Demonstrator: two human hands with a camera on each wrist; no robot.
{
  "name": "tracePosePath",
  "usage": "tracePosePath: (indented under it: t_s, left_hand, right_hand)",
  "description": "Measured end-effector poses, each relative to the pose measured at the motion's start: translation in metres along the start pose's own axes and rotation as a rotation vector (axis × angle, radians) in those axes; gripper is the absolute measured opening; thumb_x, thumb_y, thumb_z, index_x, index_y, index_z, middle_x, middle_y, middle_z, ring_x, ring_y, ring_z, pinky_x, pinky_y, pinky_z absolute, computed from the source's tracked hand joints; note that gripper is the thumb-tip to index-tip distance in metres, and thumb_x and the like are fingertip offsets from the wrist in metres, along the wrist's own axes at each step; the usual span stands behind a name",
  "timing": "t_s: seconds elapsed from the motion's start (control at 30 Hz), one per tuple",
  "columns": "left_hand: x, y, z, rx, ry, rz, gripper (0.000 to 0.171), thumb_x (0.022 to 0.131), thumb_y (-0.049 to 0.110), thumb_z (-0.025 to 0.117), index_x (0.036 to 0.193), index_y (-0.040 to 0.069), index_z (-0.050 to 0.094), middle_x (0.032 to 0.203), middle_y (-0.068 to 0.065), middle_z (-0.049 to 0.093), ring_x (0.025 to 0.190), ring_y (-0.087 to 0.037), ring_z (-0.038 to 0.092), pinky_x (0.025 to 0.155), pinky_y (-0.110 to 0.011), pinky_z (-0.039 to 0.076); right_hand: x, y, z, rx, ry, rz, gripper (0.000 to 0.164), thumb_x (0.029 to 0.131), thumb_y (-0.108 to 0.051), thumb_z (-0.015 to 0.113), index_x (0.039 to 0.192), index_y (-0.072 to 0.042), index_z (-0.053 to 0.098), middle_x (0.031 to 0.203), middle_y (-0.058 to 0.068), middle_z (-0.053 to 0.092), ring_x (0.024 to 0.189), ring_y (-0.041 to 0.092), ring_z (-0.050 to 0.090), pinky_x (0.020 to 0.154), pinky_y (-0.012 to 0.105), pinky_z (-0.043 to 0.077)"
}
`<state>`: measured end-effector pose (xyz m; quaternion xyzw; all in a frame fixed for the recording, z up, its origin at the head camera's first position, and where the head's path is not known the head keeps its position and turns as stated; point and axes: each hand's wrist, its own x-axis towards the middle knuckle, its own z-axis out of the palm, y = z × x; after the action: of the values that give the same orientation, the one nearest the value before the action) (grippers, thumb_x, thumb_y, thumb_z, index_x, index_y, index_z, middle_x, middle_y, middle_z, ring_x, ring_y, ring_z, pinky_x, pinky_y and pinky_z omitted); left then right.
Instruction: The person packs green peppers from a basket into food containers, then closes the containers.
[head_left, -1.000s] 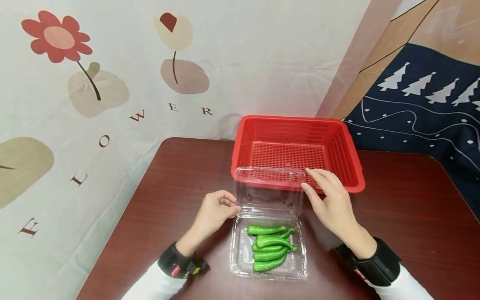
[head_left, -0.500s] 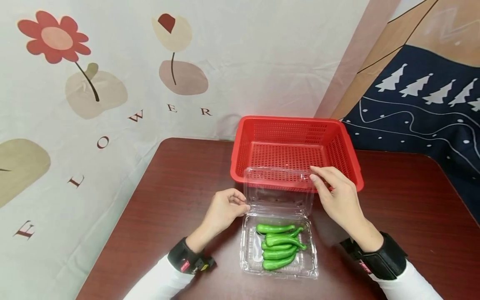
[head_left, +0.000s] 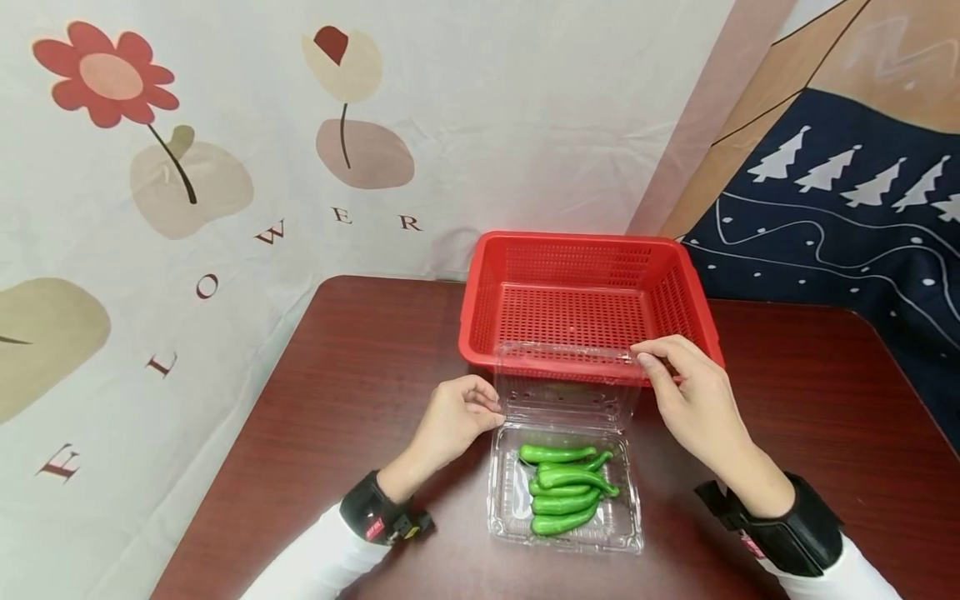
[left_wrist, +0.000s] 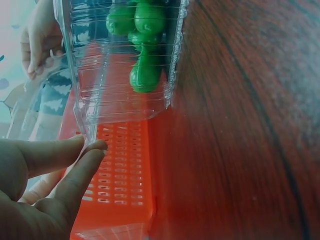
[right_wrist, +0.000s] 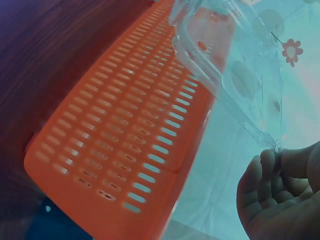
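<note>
A clear plastic clamshell box (head_left: 501, 523) stands on the table with its lid (head_left: 562, 403) raised at the back. Several green peppers (head_left: 564, 505) lie in its base. My left hand (head_left: 456, 421) pinches the box at its hinge corner between thumb and fingertips; the left wrist view shows this grip (left_wrist: 82, 150) close up. With thumb and fingertips my right hand (head_left: 693, 392) pinches the lid's top right corner, which the right wrist view also shows on the lid (right_wrist: 245, 85).
Right behind the lid stands a red plastic basket (head_left: 480, 283) with slotted walls, its front rim overlapped by the lid in the head view. Brown wooden table (head_left: 360, 350) lies around. A printed cloth (head_left: 465, 108) hangs behind the table.
Both hands and the box have shifted a little to the right. The lid's top edge has dropped slightly toward the base, and the right hand has closed more tightly on its corner.
</note>
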<state>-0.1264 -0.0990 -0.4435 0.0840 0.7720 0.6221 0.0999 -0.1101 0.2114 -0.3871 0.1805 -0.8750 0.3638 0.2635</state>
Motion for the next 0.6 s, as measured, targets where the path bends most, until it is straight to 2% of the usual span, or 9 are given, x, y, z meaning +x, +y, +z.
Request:
tracePosePath:
  t_s: [0.2, 0.3, 0.4, 0.6]
  left_hand:
    - [-0.001, 0.001, 0.0, 0.018, -0.009, 0.008, 0.018, 0.081, -0.014, 0.079, 0.091, -0.003, 0.068, 0.087, -0.015, 0.074, 0.076, -0.016, 0.074, 0.07, -0.026, 0.062]
    - [-0.002, 0.001, -0.001, 0.043, -0.007, 0.031, 0.017, 0.081, -0.012, 0.08, 0.089, -0.001, 0.07, 0.085, -0.012, 0.075, 0.075, -0.015, 0.074, 0.068, -0.025, 0.061]
    - [-0.003, 0.001, -0.001, 0.067, -0.001, 0.054, 0.016, 0.081, -0.01, 0.081, 0.087, 0.0, 0.071, 0.083, -0.01, 0.075, 0.075, -0.014, 0.074, 0.064, -0.025, 0.06]
    - [-0.005, 0.0, 0.0, 0.063, 0.0, 0.076, 0.014, 0.082, -0.009, 0.081, 0.084, 0.001, 0.072, 0.085, -0.01, 0.076, 0.075, -0.016, 0.075, 0.057, -0.041, 0.062]
  right_hand:
    - [-0.008, -0.005, -0.009, 0.026, -0.009, -0.051, 0.035, 0.085, 0.016, 0.075, 0.113, -0.004, 0.075, 0.103, 0.002, 0.071, 0.09, 0.001, 0.056, 0.078, 0.007, 0.044]
    - [-0.014, -0.007, -0.013, 0.024, -0.015, -0.074, 0.039, 0.081, 0.017, 0.078, 0.113, -0.006, 0.076, 0.102, 0.0, 0.071, 0.092, 0.001, 0.059, 0.084, 0.005, 0.045]
    - [-0.02, -0.01, -0.018, 0.014, -0.027, -0.085, 0.04, 0.079, 0.017, 0.08, 0.111, -0.007, 0.076, 0.1, -0.002, 0.07, 0.093, 0.0, 0.06, 0.084, 0.006, 0.045]
    - [-0.033, -0.014, -0.025, 0.007, -0.066, -0.081, 0.037, 0.077, 0.013, 0.082, 0.107, -0.008, 0.075, 0.101, -0.003, 0.071, 0.099, -0.002, 0.06, 0.088, 0.005, 0.045]
